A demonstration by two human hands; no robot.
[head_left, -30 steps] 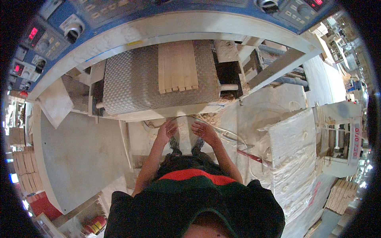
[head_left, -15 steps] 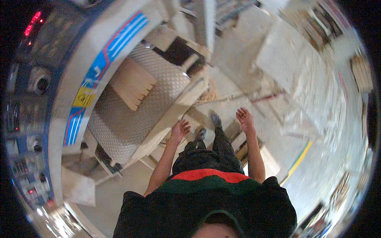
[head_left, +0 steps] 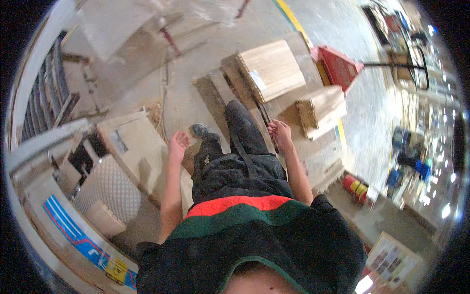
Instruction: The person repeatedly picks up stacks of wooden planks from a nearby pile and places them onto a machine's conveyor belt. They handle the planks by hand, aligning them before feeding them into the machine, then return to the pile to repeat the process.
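My left hand (head_left: 180, 140) hangs in front of my left thigh, fingers apart and nothing in it, near the edge of a pale wooden surface (head_left: 134, 139). Out past my right leg, my right hand (head_left: 279, 130) is held with its fingers loosely bent, and nothing shows in it. Nearest that hand are a large stack of wooden boards (head_left: 276, 68) with a white paper at its side, and a smaller stack of boards (head_left: 327, 109) with notched ends. Neither hand visibly touches the wood.
A red pallet jack (head_left: 340, 68) stands beyond the stacks. At lower left, a machine with a diamond-patterned bed (head_left: 112, 179) carries a wooden piece (head_left: 105, 217). Grey rollers (head_left: 46, 95) lie farther left. A red and yellow cylinder (head_left: 355, 187) and a notice board (head_left: 393, 262) are at right.
My body has turned to the right. The patterned machine bed has shifted to the lower left of the view, and the board stacks and pallet jack have come into sight. Both hands remain empty.
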